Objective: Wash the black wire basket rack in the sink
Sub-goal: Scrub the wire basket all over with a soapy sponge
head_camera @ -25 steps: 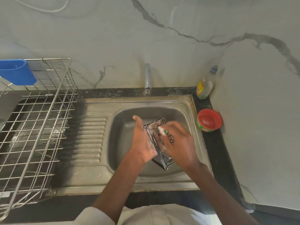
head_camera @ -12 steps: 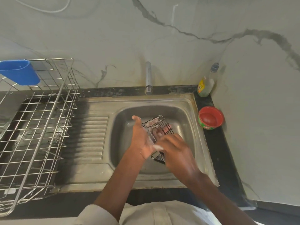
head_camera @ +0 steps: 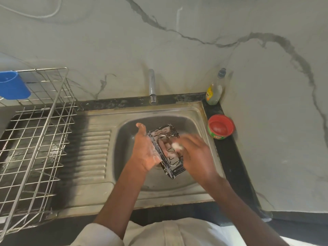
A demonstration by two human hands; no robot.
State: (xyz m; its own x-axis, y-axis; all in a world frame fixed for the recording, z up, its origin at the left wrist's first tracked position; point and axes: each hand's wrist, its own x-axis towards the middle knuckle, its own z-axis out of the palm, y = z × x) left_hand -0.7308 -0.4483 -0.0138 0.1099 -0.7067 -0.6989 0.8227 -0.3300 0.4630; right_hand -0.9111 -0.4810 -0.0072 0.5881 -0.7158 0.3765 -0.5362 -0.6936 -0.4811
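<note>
The black wire basket rack (head_camera: 164, 132) is tilted on edge over the steel sink (head_camera: 127, 174), streaked with white suds. My left hand (head_camera: 146, 150) grips its left side, fingers wrapped through the wires. My right hand (head_camera: 195, 155) presses a small soapy scrubber (head_camera: 177, 145) against the rack's inner face; the scrubber is mostly hidden by foam and fingers, and the hand is motion-blurred. The rack's lower right part is hidden behind my right hand.
A chrome tap (head_camera: 152, 87) stands behind the basin, with no water seen. A dish-soap bottle (head_camera: 214, 89) and a red soap tub (head_camera: 221, 126) sit at the right. A steel dish rack (head_camera: 35, 132) with a blue cup (head_camera: 12, 86) stands on the left.
My right hand has slid along the rack, down toward me and then back up, scrubbing. The rack stays in my left hand over the basin. The view shifted slightly.
</note>
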